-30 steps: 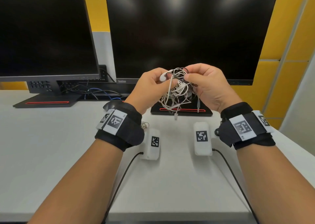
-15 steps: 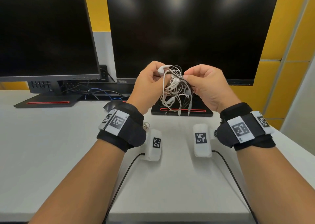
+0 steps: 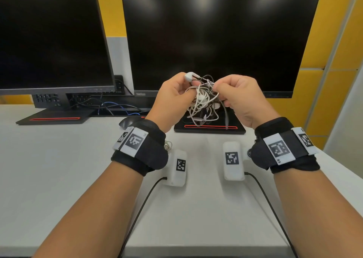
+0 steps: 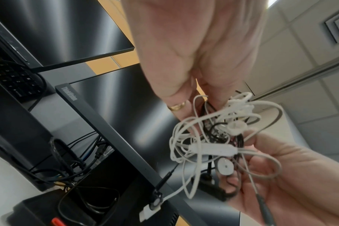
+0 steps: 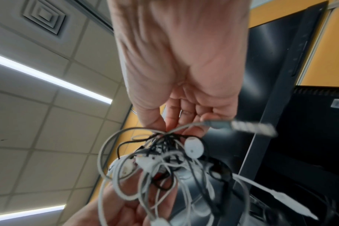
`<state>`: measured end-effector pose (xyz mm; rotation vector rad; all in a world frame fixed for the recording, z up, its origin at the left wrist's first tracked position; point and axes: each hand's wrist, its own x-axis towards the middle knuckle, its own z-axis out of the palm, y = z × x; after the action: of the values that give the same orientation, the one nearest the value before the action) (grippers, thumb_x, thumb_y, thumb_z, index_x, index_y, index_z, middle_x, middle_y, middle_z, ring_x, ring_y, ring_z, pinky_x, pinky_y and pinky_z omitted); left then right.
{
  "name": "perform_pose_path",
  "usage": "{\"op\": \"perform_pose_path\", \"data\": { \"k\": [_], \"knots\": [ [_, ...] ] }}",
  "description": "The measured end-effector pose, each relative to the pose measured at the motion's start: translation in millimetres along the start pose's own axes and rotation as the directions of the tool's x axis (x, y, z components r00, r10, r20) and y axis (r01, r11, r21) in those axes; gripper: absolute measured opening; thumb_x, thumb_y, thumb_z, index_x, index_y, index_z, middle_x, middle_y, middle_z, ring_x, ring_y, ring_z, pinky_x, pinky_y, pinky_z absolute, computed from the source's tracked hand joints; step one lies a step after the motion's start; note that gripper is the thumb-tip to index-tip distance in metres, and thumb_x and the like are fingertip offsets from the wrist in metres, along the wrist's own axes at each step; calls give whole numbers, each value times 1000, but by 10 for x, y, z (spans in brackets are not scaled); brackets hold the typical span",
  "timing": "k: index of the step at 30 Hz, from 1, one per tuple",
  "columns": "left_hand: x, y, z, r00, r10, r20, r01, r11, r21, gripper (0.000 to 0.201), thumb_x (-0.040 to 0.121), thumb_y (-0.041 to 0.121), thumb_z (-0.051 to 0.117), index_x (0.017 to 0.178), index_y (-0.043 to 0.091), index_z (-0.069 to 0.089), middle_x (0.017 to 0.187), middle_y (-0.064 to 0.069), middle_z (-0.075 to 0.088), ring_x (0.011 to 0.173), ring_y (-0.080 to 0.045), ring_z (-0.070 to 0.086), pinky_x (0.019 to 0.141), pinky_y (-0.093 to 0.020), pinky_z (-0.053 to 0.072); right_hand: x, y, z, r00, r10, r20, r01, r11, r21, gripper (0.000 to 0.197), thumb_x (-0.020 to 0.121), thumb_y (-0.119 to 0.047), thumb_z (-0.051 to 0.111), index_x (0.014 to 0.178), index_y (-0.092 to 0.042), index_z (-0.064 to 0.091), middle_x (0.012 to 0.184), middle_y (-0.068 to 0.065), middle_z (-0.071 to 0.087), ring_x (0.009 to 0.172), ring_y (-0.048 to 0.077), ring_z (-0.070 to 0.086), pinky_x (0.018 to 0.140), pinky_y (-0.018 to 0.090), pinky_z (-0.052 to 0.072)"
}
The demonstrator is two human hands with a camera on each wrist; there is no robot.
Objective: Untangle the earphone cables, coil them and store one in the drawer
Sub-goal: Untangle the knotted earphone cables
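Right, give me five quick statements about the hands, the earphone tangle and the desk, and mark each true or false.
1. Both hands grip the earphone tangle above the desk. True: left hand, right hand.
2. The tangle lies flat on the desk. False: it is held up in the air.
3. The tangle mixes white and black cables. True.
4. Both monitors show a lit picture. False: the left monitor and right monitor are dark.
5. One earphone is already neatly coiled. False: all cable in hand is knotted together.
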<state>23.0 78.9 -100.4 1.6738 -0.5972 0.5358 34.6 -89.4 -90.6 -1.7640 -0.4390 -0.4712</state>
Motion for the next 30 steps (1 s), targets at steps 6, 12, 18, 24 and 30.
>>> {"op": "perform_pose_path", "data": {
  "k": [6,12,18,24,30],
  "knots": [
    [15,-26,-37,997,-77,3,76,997,15,15,82,2,63,76,15,57,92,-31,63,85,-41,63,83,-50,56,58,24,31,989,-2,-145,10,999,53,14,92,-9,56,83,-17,63,84,8,66,77,14,65,67,22,53],
    [11,11,-38,980,-191,50,193,980,-47,26,80,25,63,68,2,58,80,-20,62,79,-27,63,84,-42,58,57,27,63,982,-6,-190,34,989,144,15,94,-6,54,85,-18,60,84,5,65,81,18,67,70,27,57],
    [48,-78,-61,998,-60,3,60,993,102,33,79,15,76,96,27,51,114,-8,59,99,-18,63,81,-34,57,10,17,90,994,-58,-88,70,989,132,11,91,-4,60,87,-13,65,89,14,70,84,24,70,77,33,60],
    [131,26,19,945,-321,67,316,946,71,22,95,26,57,80,10,62,90,1,66,103,-12,62,68,-18,52,9,6,70,988,-64,-142,88,981,172,11,93,-9,61,87,-18,64,83,3,71,82,16,71,76,32,59],
    [-5,-32,-9,987,-136,86,128,988,87,27,83,16,74,102,13,54,102,-7,67,92,-17,67,81,-29,57,-3,15,100,991,-90,-98,106,979,171,11,92,-8,62,89,-18,64,86,7,71,89,23,71,81,37,59]
  ]
}}
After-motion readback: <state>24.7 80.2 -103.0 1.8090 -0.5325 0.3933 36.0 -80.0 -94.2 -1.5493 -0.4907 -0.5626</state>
